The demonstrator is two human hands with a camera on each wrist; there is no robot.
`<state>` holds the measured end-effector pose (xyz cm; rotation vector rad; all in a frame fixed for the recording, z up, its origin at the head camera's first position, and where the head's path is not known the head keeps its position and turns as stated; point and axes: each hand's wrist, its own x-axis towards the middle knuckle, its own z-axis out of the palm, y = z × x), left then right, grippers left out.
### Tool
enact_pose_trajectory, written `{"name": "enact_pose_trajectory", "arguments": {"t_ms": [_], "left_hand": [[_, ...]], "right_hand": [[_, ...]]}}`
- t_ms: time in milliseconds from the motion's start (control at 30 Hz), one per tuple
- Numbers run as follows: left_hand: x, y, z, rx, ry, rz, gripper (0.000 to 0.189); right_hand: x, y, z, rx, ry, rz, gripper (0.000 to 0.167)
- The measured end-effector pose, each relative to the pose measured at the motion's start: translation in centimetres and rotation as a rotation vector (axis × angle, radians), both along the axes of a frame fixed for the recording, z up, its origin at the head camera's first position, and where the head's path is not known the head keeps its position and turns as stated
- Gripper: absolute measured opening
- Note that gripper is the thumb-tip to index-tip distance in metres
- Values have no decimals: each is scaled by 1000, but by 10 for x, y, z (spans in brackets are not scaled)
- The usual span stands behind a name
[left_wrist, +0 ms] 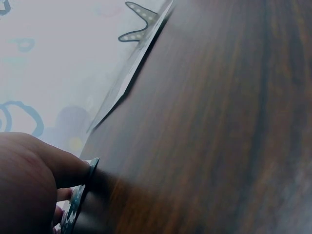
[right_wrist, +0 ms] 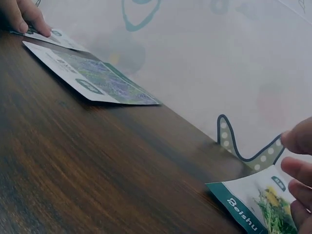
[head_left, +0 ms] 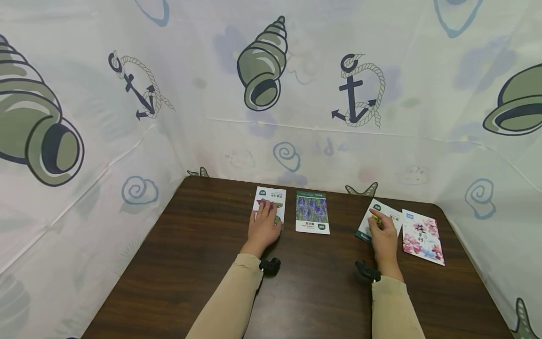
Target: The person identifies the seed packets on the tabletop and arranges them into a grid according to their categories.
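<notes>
A white seed packet [head_left: 271, 192] with a reddish-purple picture lies at the left, and my left hand [head_left: 263, 230] rests on it with extended fingers. In the left wrist view, the thumb touches that packet's edge [left_wrist: 75, 207]. A lavender seed packet [head_left: 312, 212] lies flat to its right. My right hand [head_left: 386, 240] is over a white and green seed packet [right_wrist: 265, 202] with yellow flowers, its fingers loosely bent. Whether those fingertips touch the packet is unclear. Beside it lies a packet with pink blossoms [head_left: 423, 238], slightly turned.
All the packets lie on a dark wooden table [head_left: 313, 292], toward its back edge. A pale curtain [head_left: 313, 108] printed with shells and anchors hangs behind and at both sides. Each wrist wears a black camera band [head_left: 270, 267].
</notes>
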<state>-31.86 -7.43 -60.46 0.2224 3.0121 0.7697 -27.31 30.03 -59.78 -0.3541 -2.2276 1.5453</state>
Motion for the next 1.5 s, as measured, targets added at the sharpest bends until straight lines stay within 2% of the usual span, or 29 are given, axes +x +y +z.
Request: {"name": "enact_pose_trajectory", "arguments": {"t_ms": [133,233,433,600,700,900,1100,1233,1367,1500], "left_hand": [[-2,-1,-6,-14,8,-1,65],[-1,0,-5,-13,11,-3,65],[1,1,0,3,15,-3,67],[0,0,-2,0,19,-3,65],[1,0,-1,-3,10,-3,66],[1,0,2,6,3,-2,68],[-3,-1,-5,4,23,0,67],[-5,-2,-8,5,32,0,67],[-6,-1,-8,-4,10,0,67],[-4,-1,-5,2,-7,2,66]], "right_hand": [[-2,1,-2,92,-52,91,41],[-3,1,-3,146,-63,145,41],[-5,-1,0,212,-87,141,41],[-7,-4,1,349,-170,168,43],[-7,-4,1,415,-176,181,40],[-7,-3,3,439,-152,144,48],[-9,-5,6,481,-166,190,47],[-10,-4,7,496,-229,225,46],[-8,-2,9,484,-318,251,47],[-6,-2,10,461,-359,250,48]]}}
